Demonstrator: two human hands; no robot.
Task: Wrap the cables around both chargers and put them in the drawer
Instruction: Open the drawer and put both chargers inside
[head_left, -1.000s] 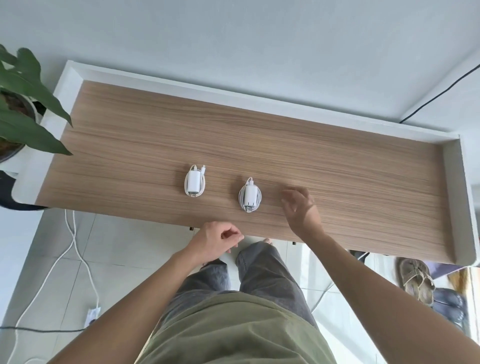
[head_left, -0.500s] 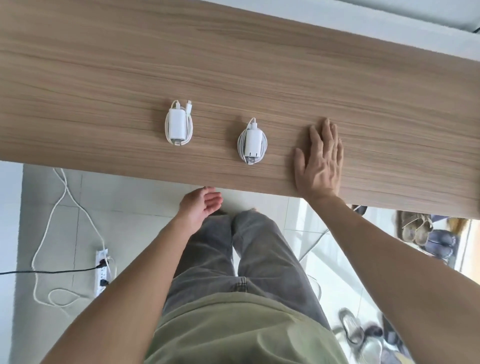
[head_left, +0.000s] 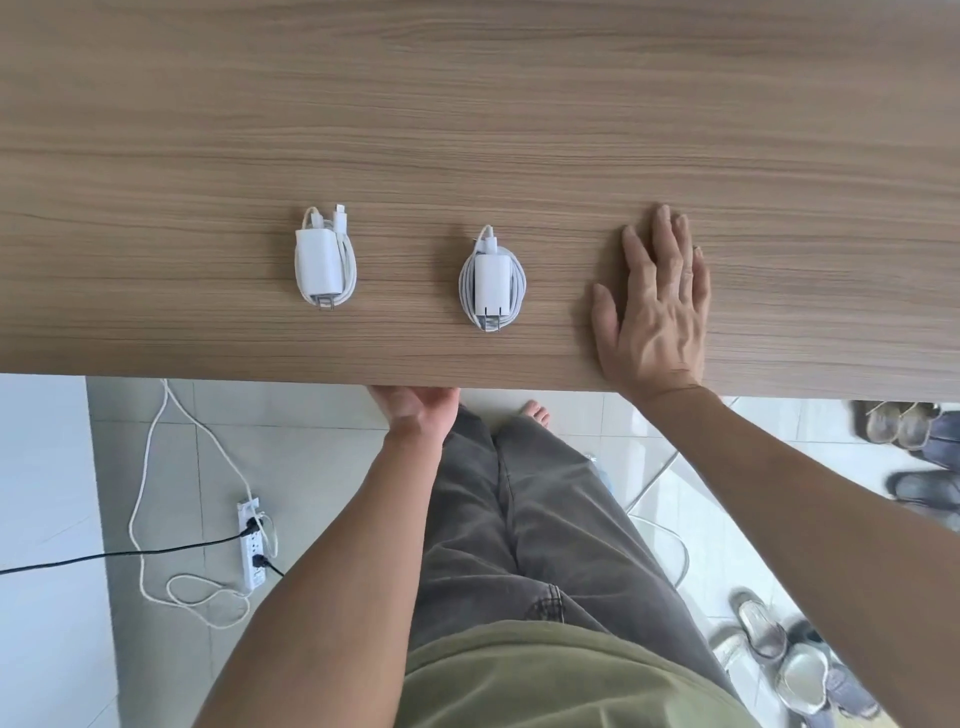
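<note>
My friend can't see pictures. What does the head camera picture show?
Two white chargers, left charger and right charger, lie cable-wrapped on a wooden desk. The right hand rests flat beside them; the left hand reaches under the desk's edge.

No legible text, label or number anywhere

Your left hand (head_left: 415, 410) moves forward from open air to the desk's (head_left: 208, 343) near edge — fingers now hidden beneath it — while your head leans closer over the desktop.
</note>
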